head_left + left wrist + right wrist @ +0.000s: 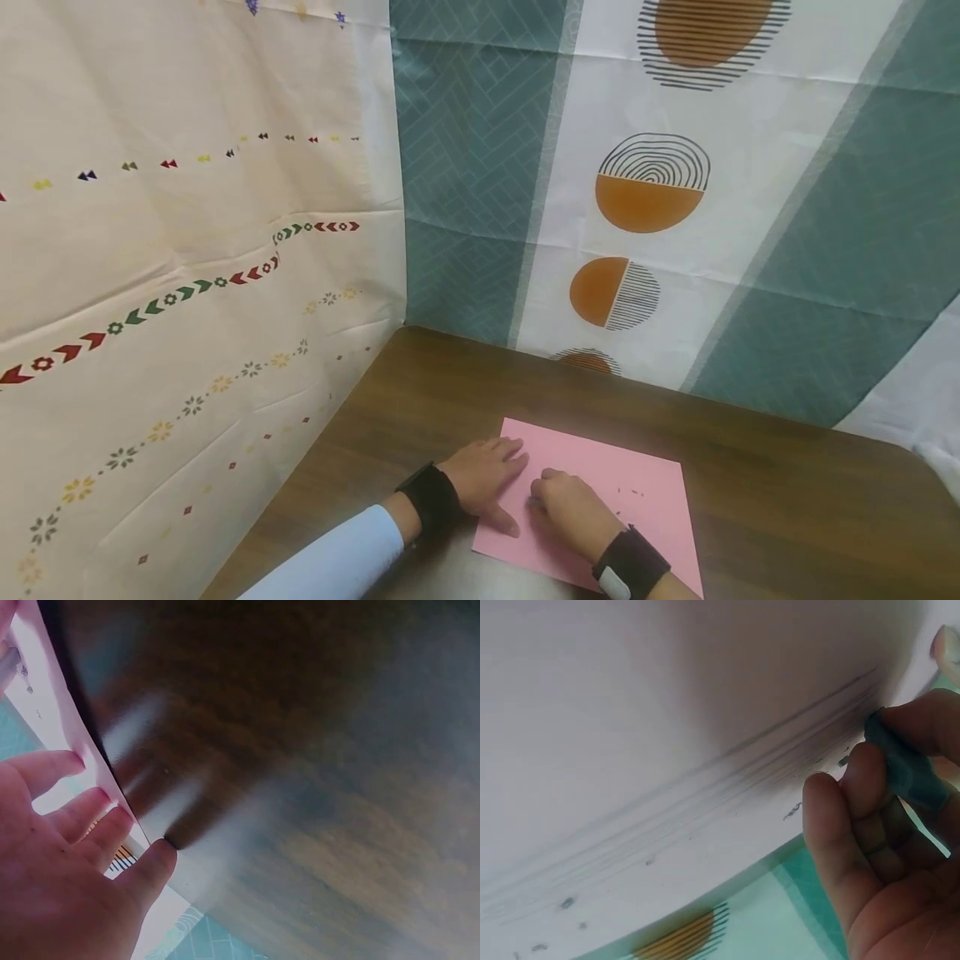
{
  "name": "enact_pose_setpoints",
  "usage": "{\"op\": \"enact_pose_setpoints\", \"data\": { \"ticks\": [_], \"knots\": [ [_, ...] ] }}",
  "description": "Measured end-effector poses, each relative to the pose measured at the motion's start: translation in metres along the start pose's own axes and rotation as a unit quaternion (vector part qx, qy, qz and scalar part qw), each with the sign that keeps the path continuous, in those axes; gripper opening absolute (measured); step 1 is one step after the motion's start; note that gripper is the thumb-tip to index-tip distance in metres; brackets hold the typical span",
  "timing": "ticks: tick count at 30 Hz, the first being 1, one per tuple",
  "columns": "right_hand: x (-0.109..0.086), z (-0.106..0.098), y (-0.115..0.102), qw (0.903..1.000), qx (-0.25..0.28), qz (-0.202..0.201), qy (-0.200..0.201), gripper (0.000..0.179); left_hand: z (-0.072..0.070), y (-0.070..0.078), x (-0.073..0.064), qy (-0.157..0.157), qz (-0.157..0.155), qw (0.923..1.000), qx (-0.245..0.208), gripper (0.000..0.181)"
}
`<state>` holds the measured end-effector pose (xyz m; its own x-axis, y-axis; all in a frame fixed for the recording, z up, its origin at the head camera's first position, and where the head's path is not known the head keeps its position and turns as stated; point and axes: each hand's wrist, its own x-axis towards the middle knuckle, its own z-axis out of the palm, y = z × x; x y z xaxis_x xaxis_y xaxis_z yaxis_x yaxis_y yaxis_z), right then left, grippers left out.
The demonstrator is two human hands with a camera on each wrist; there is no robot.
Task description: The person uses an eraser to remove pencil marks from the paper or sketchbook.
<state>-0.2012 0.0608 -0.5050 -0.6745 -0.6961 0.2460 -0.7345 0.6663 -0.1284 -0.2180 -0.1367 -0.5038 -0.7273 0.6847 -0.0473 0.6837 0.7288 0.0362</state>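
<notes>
A sheet of pink paper lies on the brown table. My left hand rests on its left side with fingers spread; in the left wrist view one fingertip reaches past the paper's edge onto the tabletop. Between thumb and fingers, my right hand pinches a small dark bluish eraser against the sheet. Faint, smudged grey lines run across the paper beside it. Several dark crumbs are scattered near these lines. In the head view the right hand mostly covers the eraser.
The wooden table extends around the paper on both sides. Patterned cloth hangs along its left side, cream with small motifs. Behind the table hangs a green and white curtain with orange circles.
</notes>
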Motion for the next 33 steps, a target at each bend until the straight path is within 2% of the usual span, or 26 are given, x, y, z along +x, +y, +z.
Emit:
{"op": "enact_pose_setpoints", "data": {
  "ticks": [5, 9, 13, 20, 33],
  "knots": [
    [-0.010, -0.004, 0.008, 0.9995, -0.002, 0.028, -0.015, 0.013, 0.001, 0.001, 0.000, -0.002, 0.005, 1.0000, -0.003, 0.101],
    [-0.021, -0.008, 0.017, 0.9978, -0.002, 0.062, -0.023, 0.018, 0.001, 0.001, 0.001, -0.012, -0.003, 0.9999, -0.011, 0.102],
    [-0.034, -0.014, 0.028, 0.9959, -0.018, 0.087, -0.019, 0.022, 0.000, 0.001, 0.001, -0.023, -0.014, 0.9993, -0.026, 0.102],
    [-0.059, -0.024, 0.049, 0.9935, -0.034, 0.108, -0.011, 0.029, 0.002, 0.000, 0.000, -0.028, -0.016, 0.9990, -0.032, 0.103],
    [-0.096, -0.042, 0.074, 0.9800, -0.043, 0.186, -0.056, 0.027, 0.001, 0.001, -0.001, -0.027, -0.016, 0.9989, -0.036, 0.101]
  ]
}}
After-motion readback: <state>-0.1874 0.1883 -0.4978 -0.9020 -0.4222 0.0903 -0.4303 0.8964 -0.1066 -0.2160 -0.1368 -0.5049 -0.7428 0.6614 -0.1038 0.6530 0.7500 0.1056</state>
